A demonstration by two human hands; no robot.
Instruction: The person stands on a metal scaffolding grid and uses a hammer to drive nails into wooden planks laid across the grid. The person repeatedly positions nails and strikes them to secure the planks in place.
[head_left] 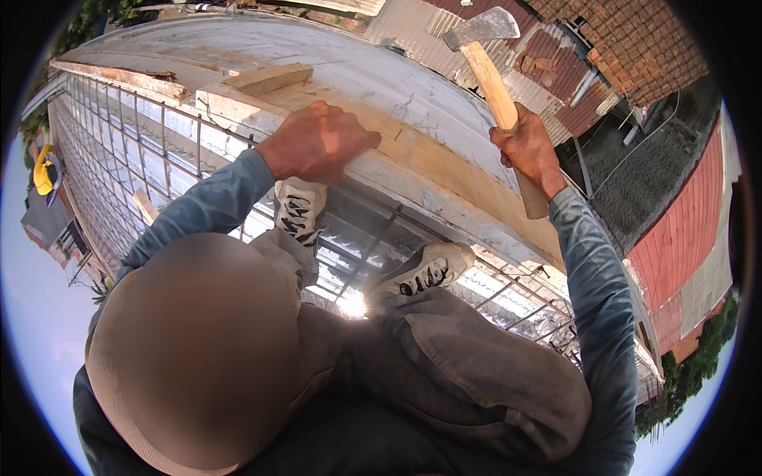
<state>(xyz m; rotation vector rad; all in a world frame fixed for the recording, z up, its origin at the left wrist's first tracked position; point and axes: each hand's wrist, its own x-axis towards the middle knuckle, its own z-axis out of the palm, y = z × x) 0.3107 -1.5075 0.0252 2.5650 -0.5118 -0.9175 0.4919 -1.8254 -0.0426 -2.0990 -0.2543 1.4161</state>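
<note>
My right hand (530, 151) is wrapped round the wooden handle of a hatchet (490, 83), held up to the right above the boards. Its metal head has a broad blade on one side and a blunt end on the other. The handle's lower end sticks out below my fist. My left hand (317, 143) is closed over the near edge of a long pale wooden plank (444, 166). Its fingers curl inward, and whatever they may hold is hidden. A short wood block (270, 79) lies on the plank just beyond my left hand.
A grid of steel rebar (127, 127) runs under and left of me, with shiny sheeting beneath. My shoes (435, 266) rest among the bars. Rusty corrugated roofs (679, 230) and stacked roof tiles (627, 47) lie lower down at the right. Something yellow (44, 170) is far left.
</note>
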